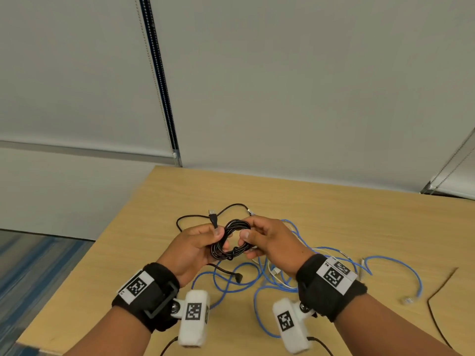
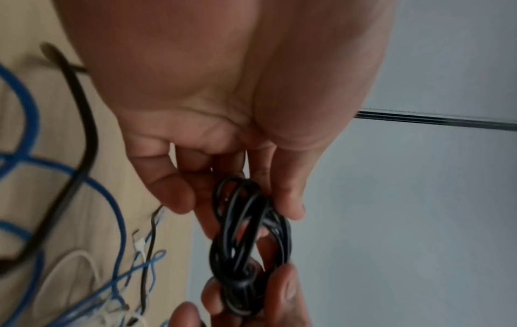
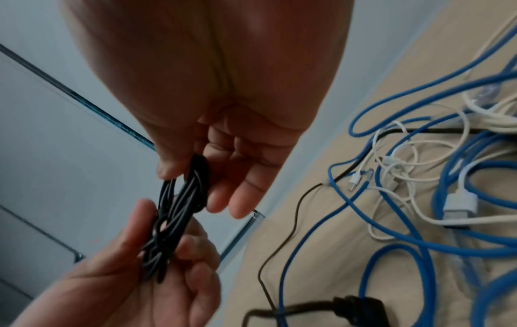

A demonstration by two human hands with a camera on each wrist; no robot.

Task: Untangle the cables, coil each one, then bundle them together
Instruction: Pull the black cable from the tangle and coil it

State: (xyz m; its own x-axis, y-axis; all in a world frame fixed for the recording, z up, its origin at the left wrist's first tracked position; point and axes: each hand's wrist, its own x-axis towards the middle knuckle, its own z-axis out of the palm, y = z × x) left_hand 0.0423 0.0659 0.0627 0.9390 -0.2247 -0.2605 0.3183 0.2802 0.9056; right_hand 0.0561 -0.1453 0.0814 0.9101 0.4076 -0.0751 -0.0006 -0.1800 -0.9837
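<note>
Black coil (image 1: pixel 231 238) is held up over the worktop (image 1: pixel 334 214) by two hands: left hand (image 1: pixel 195 246) at 9 o'clock, right hand (image 1: pixel 267 240) at 3 o'clock, fingers pinched around it. Blue cable (image 1: pixel 282 286) and white cable (image 1: pixel 276 272) are left tangled below.

The bench (image 1: pixel 334 209) has bare wood along its far edge and down its left side, so hands can pass there. Loops of blue cable (image 1: pixel 231 278) and thin white cable (image 1: pixel 276 272) sprawl across the middle. A loose black cable (image 1: pixel 437 304) lies near the right edge. Another black cable (image 1: pixel 195 217) loops behind the middle.
</note>
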